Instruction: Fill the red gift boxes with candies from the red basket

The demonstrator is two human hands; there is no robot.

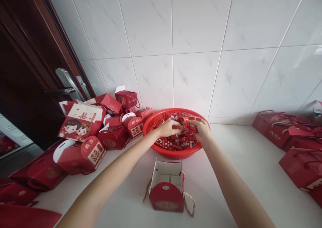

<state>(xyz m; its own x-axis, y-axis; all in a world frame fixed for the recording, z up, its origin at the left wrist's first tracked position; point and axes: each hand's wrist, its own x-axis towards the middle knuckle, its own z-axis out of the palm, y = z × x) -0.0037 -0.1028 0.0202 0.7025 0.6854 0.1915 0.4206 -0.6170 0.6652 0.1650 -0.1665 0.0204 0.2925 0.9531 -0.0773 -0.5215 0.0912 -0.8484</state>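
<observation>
A red plastic basket (173,154) holds a heap of red-wrapped candies (176,141), and both my hands are inside its rim. My right hand (203,130), at the right side, has its fingers closed round a red candy packet (192,124). My left hand (169,128) is over the middle of the heap with its fingers curled together; what is between its fingertips is hidden. In front of the basket stands an open red gift box (166,197) with a white inside and twisted cord handles. Its inside shows no candies.
Red gift boxes (113,137) crowd the left side of the white table (125,191), some stacked. More red boxes (302,167) stand along the right edge. A tiled wall (196,80) rises behind the basket, and a dark door (32,53) is at the left.
</observation>
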